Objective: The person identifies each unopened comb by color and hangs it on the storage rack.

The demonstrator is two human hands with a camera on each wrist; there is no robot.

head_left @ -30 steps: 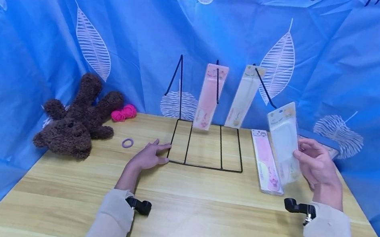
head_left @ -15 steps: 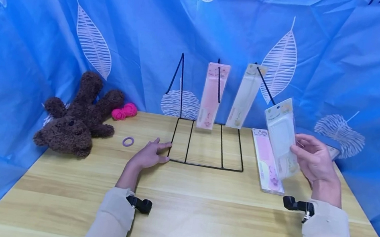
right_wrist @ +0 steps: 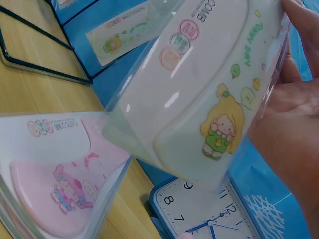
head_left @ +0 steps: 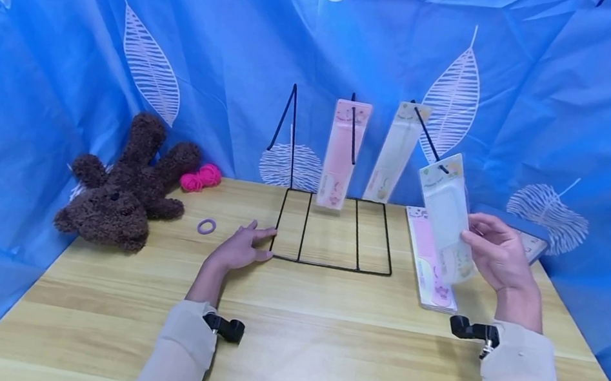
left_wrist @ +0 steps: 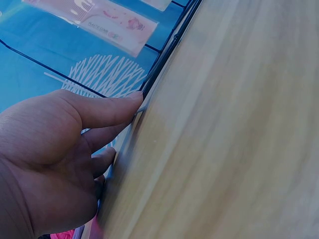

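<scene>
My right hand pinches the white comb pack at the rack; my left hand lies flat, fingers relaxed.

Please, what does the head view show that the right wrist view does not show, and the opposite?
Only the head view shows the left hand resting at the black wire rack, the brown teddy bear and the purple hair ring. Only the right wrist view shows a clock face and the cartoon girl printed on the white comb pack. Both show the right hand holding that pack, and the pink comb pack lying on the table.
</scene>
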